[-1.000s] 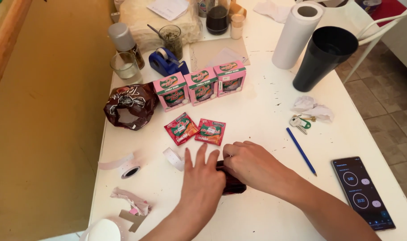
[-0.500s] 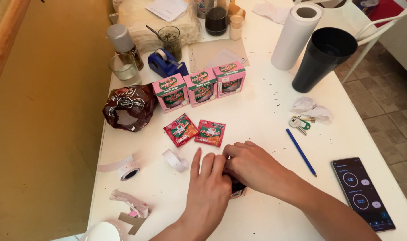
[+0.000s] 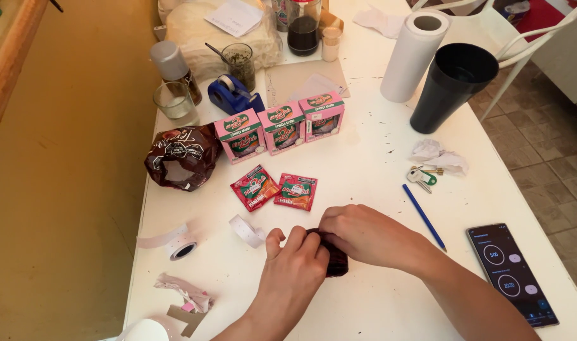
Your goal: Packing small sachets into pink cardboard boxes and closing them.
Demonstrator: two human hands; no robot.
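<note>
Both hands meet at the near middle of the white table (image 3: pixel 377 158). My left hand (image 3: pixel 295 268) and my right hand (image 3: pixel 364 237) both grip a small dark brown packet (image 3: pixel 336 262), which is mostly hidden under the fingers. Just beyond them lie two red sachets (image 3: pixel 274 188). Further back, three pink boxes (image 3: pixel 282 126) stand in a row. A strip of white tape (image 3: pixel 245 230) curls just left of my left hand.
A crumpled dark brown bag (image 3: pixel 181 161) lies at the left. A blue tape dispenser (image 3: pixel 233 96), glass jars, a paper towel roll (image 3: pixel 415 53) and a black cup (image 3: pixel 451 85) stand at the back. A blue pen (image 3: pixel 424 216), keys (image 3: pixel 422 177) and a phone (image 3: pixel 513 271) lie at the right.
My left hand went from lying flat with fingers spread to curling round the dark packet. The right hand stayed on the packet. The view moved in slightly.
</note>
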